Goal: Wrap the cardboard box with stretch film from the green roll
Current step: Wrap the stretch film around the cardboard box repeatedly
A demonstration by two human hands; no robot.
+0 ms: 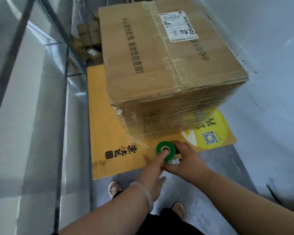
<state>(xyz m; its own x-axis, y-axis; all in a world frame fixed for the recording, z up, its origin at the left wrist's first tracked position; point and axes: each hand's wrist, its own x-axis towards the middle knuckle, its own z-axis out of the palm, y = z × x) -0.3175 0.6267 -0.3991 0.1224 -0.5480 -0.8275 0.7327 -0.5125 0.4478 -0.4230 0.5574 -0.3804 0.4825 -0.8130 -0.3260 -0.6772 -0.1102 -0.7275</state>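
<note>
Box [159, 65] sides filmed, top bare, so more laps left, I reckon. L hand [153, 175] finger straight in roll [160, 148] core, R hand [187, 160] grips it.

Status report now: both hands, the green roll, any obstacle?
Left hand: finger in green roll core; right hand grips far end. Film runs to cardboard box near corner. No obstacle seen.
</note>
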